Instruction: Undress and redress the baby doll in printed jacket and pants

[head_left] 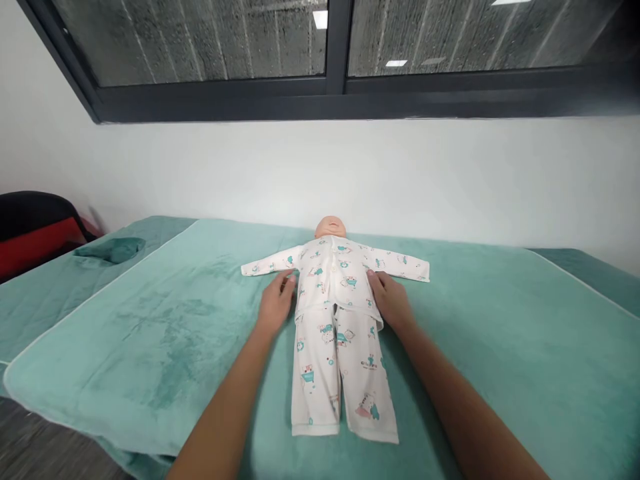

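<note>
Across green fabric, the doll [333, 280] points head-wallward.

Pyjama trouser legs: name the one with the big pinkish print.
The leg on your right, with that large print low down; the left leg has only smaller prints.

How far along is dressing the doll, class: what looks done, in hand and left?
It looks nearly done: the shirt is on the doll, sleeves spread, and the trousers lie straight below. In hand seems to be the shirt: the left hand and right hand are at its sides. Perhaps left is fastening or smoothing: its front parts slightly at the hem, though fasteners are unclear.
</note>
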A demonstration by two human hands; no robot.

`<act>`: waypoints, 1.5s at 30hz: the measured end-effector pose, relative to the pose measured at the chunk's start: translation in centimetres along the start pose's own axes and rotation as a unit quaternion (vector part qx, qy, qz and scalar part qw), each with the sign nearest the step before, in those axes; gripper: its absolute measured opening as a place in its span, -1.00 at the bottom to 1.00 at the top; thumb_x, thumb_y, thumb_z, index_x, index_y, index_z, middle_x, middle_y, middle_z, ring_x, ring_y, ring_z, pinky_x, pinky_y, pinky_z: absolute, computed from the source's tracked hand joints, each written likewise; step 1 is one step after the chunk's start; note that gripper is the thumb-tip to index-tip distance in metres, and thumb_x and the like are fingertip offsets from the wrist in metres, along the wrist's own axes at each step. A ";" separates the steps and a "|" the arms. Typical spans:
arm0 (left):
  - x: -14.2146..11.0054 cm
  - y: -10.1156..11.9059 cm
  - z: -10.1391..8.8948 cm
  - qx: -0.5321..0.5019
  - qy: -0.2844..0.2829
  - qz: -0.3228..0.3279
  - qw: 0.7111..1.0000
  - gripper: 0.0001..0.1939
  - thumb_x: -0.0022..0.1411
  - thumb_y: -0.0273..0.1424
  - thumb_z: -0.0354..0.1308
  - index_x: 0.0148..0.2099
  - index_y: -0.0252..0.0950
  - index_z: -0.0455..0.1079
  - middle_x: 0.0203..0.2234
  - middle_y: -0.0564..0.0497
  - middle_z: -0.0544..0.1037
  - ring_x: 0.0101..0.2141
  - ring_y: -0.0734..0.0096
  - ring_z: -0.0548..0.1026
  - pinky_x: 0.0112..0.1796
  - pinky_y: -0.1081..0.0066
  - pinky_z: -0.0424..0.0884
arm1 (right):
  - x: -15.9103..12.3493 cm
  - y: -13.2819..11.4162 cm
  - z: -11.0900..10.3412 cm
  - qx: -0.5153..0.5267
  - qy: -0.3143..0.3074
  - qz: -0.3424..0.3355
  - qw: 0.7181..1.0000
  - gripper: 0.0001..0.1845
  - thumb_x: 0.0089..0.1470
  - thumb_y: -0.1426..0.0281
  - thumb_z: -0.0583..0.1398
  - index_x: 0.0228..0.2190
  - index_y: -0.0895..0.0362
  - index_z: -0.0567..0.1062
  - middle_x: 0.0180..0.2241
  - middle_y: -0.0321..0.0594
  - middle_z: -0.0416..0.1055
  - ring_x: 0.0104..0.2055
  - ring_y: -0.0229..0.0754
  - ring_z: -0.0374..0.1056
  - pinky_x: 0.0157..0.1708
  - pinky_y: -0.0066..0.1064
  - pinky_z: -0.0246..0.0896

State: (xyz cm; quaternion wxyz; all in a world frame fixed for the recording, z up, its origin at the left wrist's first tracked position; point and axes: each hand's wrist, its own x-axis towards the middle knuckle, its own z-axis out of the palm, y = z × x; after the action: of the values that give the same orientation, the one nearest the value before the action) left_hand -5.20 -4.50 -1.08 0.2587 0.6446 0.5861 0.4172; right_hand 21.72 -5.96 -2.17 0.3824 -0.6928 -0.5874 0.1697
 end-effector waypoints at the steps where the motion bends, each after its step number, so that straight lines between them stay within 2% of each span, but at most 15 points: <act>1: -0.4 0.5 0.4 -0.028 -0.018 -0.001 0.999 -0.57 0.33 -0.15 -0.03 0.11 -0.23 0.39 -0.09 -0.04 0.56 -0.13 0.22 0.50 -0.03 0.25 0.37 | -0.4 -0.5 0.2 0.003 -0.001 0.003 1.000 -0.47 0.19 -0.06 -0.11 -0.55 0.04 0.29 -0.50 -0.21 0.39 -0.41 -0.10 0.24 -0.38 -0.33 0.01; 6: -1.7 2.2 0.9 -0.129 -0.083 -0.041 0.987 -0.40 0.25 -0.06 0.09 0.25 -0.20 0.27 0.13 -0.05 0.44 0.02 0.15 0.46 0.05 0.23 0.33 | -1.0 -1.5 0.6 0.076 -0.012 0.044 0.996 -0.47 0.17 -0.07 -0.10 -0.51 0.05 0.32 -0.42 -0.20 0.43 -0.31 -0.06 0.29 -0.29 -0.30 0.08; 9: -1.8 2.7 0.8 -0.174 -0.107 -0.028 0.979 -0.38 0.22 -0.09 0.14 0.27 -0.17 0.24 0.17 -0.03 0.40 0.08 0.13 0.42 0.09 0.24 0.30 | -0.9 -1.8 0.8 0.127 -0.019 0.057 0.990 -0.50 0.16 -0.06 -0.08 -0.44 0.06 0.36 -0.32 -0.19 0.44 -0.22 -0.04 0.31 -0.21 -0.28 0.12; 15: -1.0 2.5 1.8 -0.198 -0.079 0.030 0.977 -0.42 0.27 -0.16 0.11 0.30 -0.16 0.21 0.23 0.01 0.33 0.20 0.18 0.28 0.20 0.27 0.17 | -1.0 -1.9 1.2 0.183 -0.010 0.041 0.982 -0.53 0.16 -0.03 -0.05 -0.28 0.07 0.39 -0.22 -0.21 0.41 -0.15 -0.06 0.29 -0.13 -0.28 0.13; 19: 0.1 2.3 2.8 -0.182 -0.064 0.013 0.981 -0.45 0.28 -0.18 0.08 0.29 -0.15 0.23 0.25 0.02 0.30 0.23 0.20 0.24 0.25 0.23 0.08 | -1.0 -1.6 1.5 0.218 -0.009 0.019 0.976 -0.52 0.16 -0.02 -0.02 -0.16 0.08 0.38 -0.12 -0.20 0.40 -0.08 -0.07 0.28 -0.08 -0.28 0.16; 23: 0.5 2.4 3.0 -0.164 -0.054 0.006 0.985 -0.46 0.28 -0.15 0.08 0.27 -0.10 0.25 0.25 0.05 0.29 0.24 0.14 0.23 0.25 0.20 0.09 | -0.9 -1.0 1.8 0.254 -0.023 0.012 0.967 -0.52 0.16 0.00 0.02 -0.08 0.09 0.34 -0.06 -0.17 0.40 -0.03 -0.07 0.30 -0.01 -0.27 0.16; 28: 0.0 2.4 2.7 -0.155 -0.043 -0.010 0.987 -0.47 0.29 -0.09 0.05 0.24 -0.11 0.28 0.20 0.01 0.36 0.16 0.13 0.34 0.19 0.19 0.19 | -1.2 -0.8 1.6 0.238 -0.048 0.020 0.970 -0.55 0.14 -0.01 0.04 -0.13 0.06 0.34 -0.12 -0.20 0.45 -0.11 -0.06 0.34 -0.08 -0.27 0.18; 32: -0.2 2.2 2.6 -0.129 -0.017 -0.020 0.991 -0.53 0.31 -0.13 0.01 0.19 -0.18 0.34 0.13 -0.07 0.44 0.08 0.17 0.40 0.13 0.18 0.24 | -1.5 -1.2 0.9 0.200 -0.059 0.034 0.977 -0.57 0.12 -0.02 0.05 -0.19 0.05 0.36 -0.25 -0.28 0.43 -0.21 -0.09 0.33 -0.15 -0.29 0.16; 37: -0.5 1.8 2.5 -0.104 0.012 -0.022 0.994 -0.60 0.33 -0.22 -0.05 0.10 -0.22 0.41 0.09 -0.08 0.46 0.08 0.20 0.38 0.14 0.19 0.21 | -1.7 -1.4 0.2 0.135 -0.065 0.018 0.989 -0.57 0.13 -0.03 0.02 -0.48 0.06 0.26 -0.49 -0.37 0.24 -0.40 -0.18 0.17 -0.34 -0.35 0.07; 40: -0.6 1.6 2.5 -0.097 0.021 -0.012 0.995 -0.63 0.33 -0.26 -0.06 0.06 -0.23 0.43 0.06 -0.07 0.49 0.06 0.20 0.41 0.12 0.20 0.23 | -1.9 -1.2 -0.1 0.129 -0.073 0.000 0.989 -0.55 0.13 -0.03 0.02 -0.54 0.07 0.17 -0.53 -0.38 0.17 -0.43 -0.21 0.11 -0.39 -0.37 0.02; 43: -0.5 1.2 2.6 -0.093 0.035 -0.007 0.995 -0.65 0.31 -0.27 -0.05 0.02 -0.22 0.44 -0.04 -0.04 0.55 -0.04 0.22 0.47 0.03 0.23 0.33 | -1.7 -0.6 -0.3 0.142 -0.107 -0.021 0.984 -0.53 0.14 -0.03 0.00 -0.55 0.08 0.23 -0.52 -0.36 0.25 -0.42 -0.19 0.16 -0.40 -0.38 0.05; 45: 0.1 0.8 2.5 -0.051 0.047 -0.006 0.998 -0.65 0.31 -0.25 -0.06 0.01 -0.23 0.44 -0.13 -0.03 0.59 -0.15 0.24 0.51 -0.07 0.27 0.39 | -1.0 0.4 -0.4 0.112 -0.094 -0.029 0.989 -0.49 0.18 -0.02 -0.06 -0.52 0.09 0.34 -0.48 -0.31 0.36 -0.39 -0.15 0.24 -0.36 -0.36 0.11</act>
State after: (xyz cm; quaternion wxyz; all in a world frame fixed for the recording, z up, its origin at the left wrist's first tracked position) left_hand -2.70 -4.17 -1.71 0.2660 0.6069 0.5795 0.4745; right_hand 22.00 -7.03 -2.42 0.4055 -0.6091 -0.6176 0.2882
